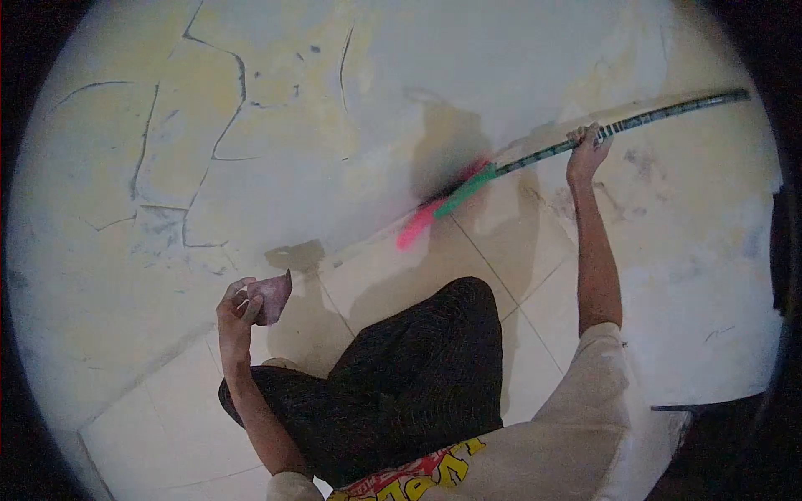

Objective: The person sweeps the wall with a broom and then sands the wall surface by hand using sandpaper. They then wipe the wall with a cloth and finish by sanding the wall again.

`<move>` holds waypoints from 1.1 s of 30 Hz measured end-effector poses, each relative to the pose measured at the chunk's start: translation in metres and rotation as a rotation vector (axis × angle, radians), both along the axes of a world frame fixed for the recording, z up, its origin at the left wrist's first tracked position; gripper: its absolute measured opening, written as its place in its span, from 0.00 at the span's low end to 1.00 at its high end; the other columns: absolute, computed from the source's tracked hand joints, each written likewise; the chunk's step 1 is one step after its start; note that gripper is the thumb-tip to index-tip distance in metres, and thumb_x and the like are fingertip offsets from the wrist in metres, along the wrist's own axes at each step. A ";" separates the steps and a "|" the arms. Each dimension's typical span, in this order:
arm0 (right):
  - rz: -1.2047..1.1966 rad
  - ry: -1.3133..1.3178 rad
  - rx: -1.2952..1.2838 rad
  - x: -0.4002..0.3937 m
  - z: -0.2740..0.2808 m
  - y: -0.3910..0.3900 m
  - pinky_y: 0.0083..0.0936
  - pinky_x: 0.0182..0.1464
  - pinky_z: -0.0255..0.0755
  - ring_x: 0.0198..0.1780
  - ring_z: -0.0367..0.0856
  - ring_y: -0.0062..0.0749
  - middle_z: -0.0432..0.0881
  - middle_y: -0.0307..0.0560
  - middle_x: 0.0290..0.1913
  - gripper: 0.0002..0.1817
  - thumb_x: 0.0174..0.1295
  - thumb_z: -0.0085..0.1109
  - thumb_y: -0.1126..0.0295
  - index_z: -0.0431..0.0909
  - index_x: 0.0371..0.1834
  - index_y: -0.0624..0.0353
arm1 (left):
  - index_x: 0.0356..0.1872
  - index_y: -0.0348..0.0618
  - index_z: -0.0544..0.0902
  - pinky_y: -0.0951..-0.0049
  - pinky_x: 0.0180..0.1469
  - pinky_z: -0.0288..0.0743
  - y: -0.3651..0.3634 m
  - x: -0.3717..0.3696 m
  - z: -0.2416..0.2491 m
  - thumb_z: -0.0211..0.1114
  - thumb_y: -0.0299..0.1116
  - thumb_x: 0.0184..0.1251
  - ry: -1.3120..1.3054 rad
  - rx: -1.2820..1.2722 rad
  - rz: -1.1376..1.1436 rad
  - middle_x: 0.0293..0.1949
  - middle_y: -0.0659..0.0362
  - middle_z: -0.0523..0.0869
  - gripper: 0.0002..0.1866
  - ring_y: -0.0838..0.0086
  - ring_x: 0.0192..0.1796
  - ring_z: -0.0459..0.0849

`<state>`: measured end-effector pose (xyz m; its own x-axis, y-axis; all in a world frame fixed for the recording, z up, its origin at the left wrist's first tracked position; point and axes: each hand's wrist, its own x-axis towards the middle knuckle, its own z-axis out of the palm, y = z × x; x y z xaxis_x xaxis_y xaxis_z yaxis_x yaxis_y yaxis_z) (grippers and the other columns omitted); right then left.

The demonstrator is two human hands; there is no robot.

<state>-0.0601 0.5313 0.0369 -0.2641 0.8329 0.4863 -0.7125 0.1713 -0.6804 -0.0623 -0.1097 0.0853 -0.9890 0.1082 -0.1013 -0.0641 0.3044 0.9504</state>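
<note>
My left hand [241,306] pinches a folded piece of purplish-brown sandpaper [269,301] between thumb and fingers, held up over the floor close to the base of the wall. My right hand [591,140], arm stretched out, is wrapped around the dark patterned handle of a broom [535,157]. The broom slants across the view, its green and pink head pointing down and left toward the tiles, its handle end at the upper right. The bristle detail is blurred.
A pale, patchy wall [276,192] with cracks and yellowish areas rises in front. Light floor tiles [535,334] with dark joints lie below it. My bent legs in dark trousers [418,359] take up the lower middle. Shadows fall on wall and floor.
</note>
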 end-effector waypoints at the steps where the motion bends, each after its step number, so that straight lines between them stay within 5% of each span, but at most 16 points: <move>1: 0.008 -0.069 0.037 0.010 0.003 0.008 0.26 0.31 0.67 0.27 0.65 0.22 0.66 0.38 0.28 0.08 0.73 0.47 0.71 0.58 0.46 0.57 | 0.53 0.39 0.77 0.73 0.41 0.80 -0.001 0.002 -0.002 0.65 0.28 0.64 0.010 0.004 -0.008 0.43 0.54 0.84 0.17 0.73 0.42 0.83; 6: -0.066 -0.285 0.159 0.035 0.018 0.012 0.22 0.31 0.66 0.28 0.66 0.20 0.67 0.37 0.29 0.05 0.74 0.46 0.71 0.60 0.42 0.56 | 0.54 0.39 0.77 0.73 0.42 0.80 -0.001 0.004 -0.009 0.66 0.29 0.65 -0.006 0.002 -0.008 0.43 0.54 0.84 0.17 0.73 0.42 0.82; 11: 0.094 -0.007 0.075 0.020 0.029 0.018 0.22 0.34 0.66 0.32 0.67 0.21 0.67 0.38 0.31 0.05 0.73 0.46 0.72 0.61 0.43 0.58 | 0.54 0.39 0.77 0.73 0.43 0.78 0.001 0.005 -0.007 0.66 0.28 0.64 -0.008 -0.006 0.011 0.42 0.56 0.83 0.17 0.74 0.42 0.82; 14: 0.027 0.062 0.071 0.016 0.036 0.017 0.25 0.34 0.67 0.32 0.67 0.23 0.67 0.38 0.31 0.06 0.73 0.47 0.72 0.61 0.45 0.58 | 0.54 0.39 0.77 0.73 0.43 0.78 -0.008 0.001 -0.011 0.66 0.28 0.64 0.011 -0.021 0.007 0.41 0.56 0.83 0.17 0.73 0.42 0.82; 17: -0.321 -0.276 0.026 -0.002 -0.021 0.044 0.27 0.37 0.72 0.34 0.72 0.24 0.73 0.43 0.37 0.09 0.72 0.49 0.69 0.63 0.49 0.59 | 0.54 0.39 0.77 0.73 0.41 0.78 -0.006 0.004 -0.010 0.65 0.27 0.64 -0.002 -0.019 0.008 0.41 0.56 0.83 0.17 0.74 0.42 0.82; 20: -0.112 -0.129 0.045 0.009 -0.001 0.015 0.25 0.36 0.73 0.32 0.72 0.23 0.73 0.42 0.34 0.09 0.73 0.48 0.68 0.63 0.49 0.60 | 0.54 0.40 0.77 0.73 0.40 0.78 -0.008 0.002 -0.014 0.65 0.26 0.64 0.003 -0.010 0.036 0.41 0.56 0.84 0.17 0.74 0.42 0.82; 25: -0.137 -0.226 0.188 0.030 0.013 0.016 0.23 0.31 0.66 0.28 0.66 0.21 0.66 0.37 0.27 0.06 0.73 0.48 0.70 0.62 0.43 0.57 | 0.54 0.40 0.77 0.74 0.40 0.78 -0.001 0.007 -0.011 0.65 0.27 0.64 -0.043 -0.019 0.038 0.42 0.55 0.84 0.17 0.74 0.42 0.82; 33: -0.044 -0.048 0.079 0.002 0.005 0.002 0.27 0.32 0.65 0.28 0.63 0.22 0.66 0.38 0.28 0.09 0.73 0.48 0.70 0.58 0.42 0.57 | 0.54 0.39 0.77 0.74 0.42 0.79 -0.008 0.003 -0.017 0.64 0.25 0.64 0.017 -0.006 0.010 0.41 0.54 0.84 0.16 0.73 0.42 0.82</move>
